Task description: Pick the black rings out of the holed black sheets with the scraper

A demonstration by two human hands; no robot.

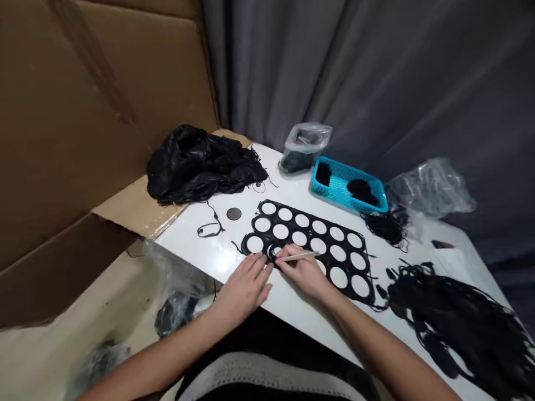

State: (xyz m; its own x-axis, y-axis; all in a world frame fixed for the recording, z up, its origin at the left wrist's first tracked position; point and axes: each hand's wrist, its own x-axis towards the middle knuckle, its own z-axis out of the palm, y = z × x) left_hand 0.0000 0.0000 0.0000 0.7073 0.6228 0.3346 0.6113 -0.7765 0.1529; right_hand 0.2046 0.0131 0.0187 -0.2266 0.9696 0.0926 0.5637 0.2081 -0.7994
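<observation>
A black sheet with rows of round white-looking openings lies on the white table. My left hand rests at its near left edge, fingers stretched out and lying flat beside a black ring at one opening. Just to the right, my right hand is closed around a thin, pale, pen-like tool. Its tip meets that same opening, partly hidden by my fingers. Left of the sheet are a dark round disc and a loose black cord loop.
A black bundle sits at the back left on cardboard. Behind the sheet stand a clear bag and a blue basket holding black pieces. More clear plastic and a black strip pile lie right. A cardboard wall rises left.
</observation>
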